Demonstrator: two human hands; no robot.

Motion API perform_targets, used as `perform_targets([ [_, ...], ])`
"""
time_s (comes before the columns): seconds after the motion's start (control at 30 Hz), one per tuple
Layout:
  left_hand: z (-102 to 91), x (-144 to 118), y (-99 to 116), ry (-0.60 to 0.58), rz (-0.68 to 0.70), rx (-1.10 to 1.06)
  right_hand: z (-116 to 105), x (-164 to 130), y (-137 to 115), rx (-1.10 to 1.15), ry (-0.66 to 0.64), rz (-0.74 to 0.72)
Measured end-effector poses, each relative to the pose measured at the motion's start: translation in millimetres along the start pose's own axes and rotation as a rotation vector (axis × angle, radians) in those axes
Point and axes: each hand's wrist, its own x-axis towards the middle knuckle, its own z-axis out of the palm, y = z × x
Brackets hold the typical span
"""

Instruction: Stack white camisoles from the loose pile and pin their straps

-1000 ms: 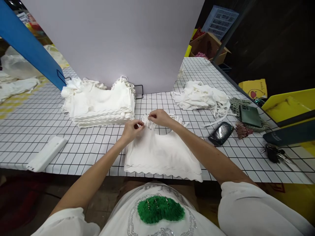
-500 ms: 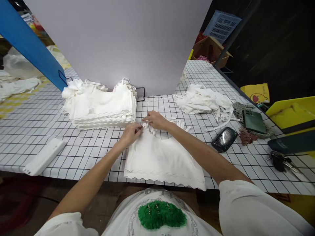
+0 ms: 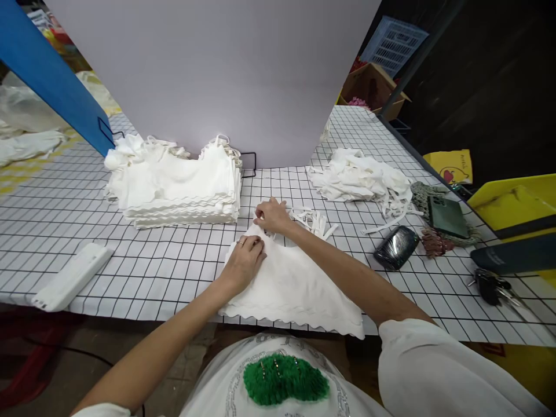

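Observation:
A white strappy top (image 3: 299,284) with a wavy hem lies in front of me near the table's edge, over at least one more layer of white cloth. My left hand (image 3: 245,260) rests on its left side, fingers laid over the fabric and a ring on one of them. Just above it, my right hand (image 3: 274,218) is closed in a pinch at the top's upper left corner; its fingertips partly hide the strap there. Loose white straps (image 3: 315,221) lie behind the neckline, partly covered by my right forearm.
A thick stack of white tops (image 3: 182,188) stands behind on the left, against a grey panel (image 3: 208,75). On the right are a heap of white strips (image 3: 360,176), a black wrapped bundle (image 3: 397,247), a phone (image 3: 448,216) and keys (image 3: 493,286). A white power strip (image 3: 73,277) lies left.
My left hand has moved down from the upper corner onto the top's left side, its fingers now over the cloth. My right hand stays near that corner, its fingers more curled.

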Motion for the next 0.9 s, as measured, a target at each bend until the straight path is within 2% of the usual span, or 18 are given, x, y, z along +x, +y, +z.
perform_targets([
  [0.13, 6.4, -5, 0, 0.004, 0.021, 0.057, 6, 3, 1, 0.143, 0.081, 0.082],
  [0.23, 7.4, -5, -2, 0.004, 0.028, 0.068, 1, 5, -1, 0.318, 0.112, 0.103],
  [0.37, 7.9, -5, -1, 0.017, 0.018, 0.056, -15, 7, -7, 0.598, 0.172, 0.082],
  [0.47, 7.6, -6, -1, 0.031, 0.022, 0.033, -34, 10, -10, 0.889, 0.25, 0.134],
  [0.53, 6.6, -6, -1, 0.033, 0.025, 0.013, -47, 11, -11, 0.99, 0.269, 0.161],
  [0.6, 5.2, -7, -1, 0.029, 0.026, 0.0, -59, 13, -12, 1.044, 0.285, 0.122],
  [0.73, 3.8, -7, 0, 0.023, 0.027, 0.001, -81, 14, -17, 1.063, 0.334, -0.044],
  [0.9, 2.0, -7, 0, 0.007, -0.039, -0.095, -100, 3, -31, 0.852, 0.411, -0.204],
])
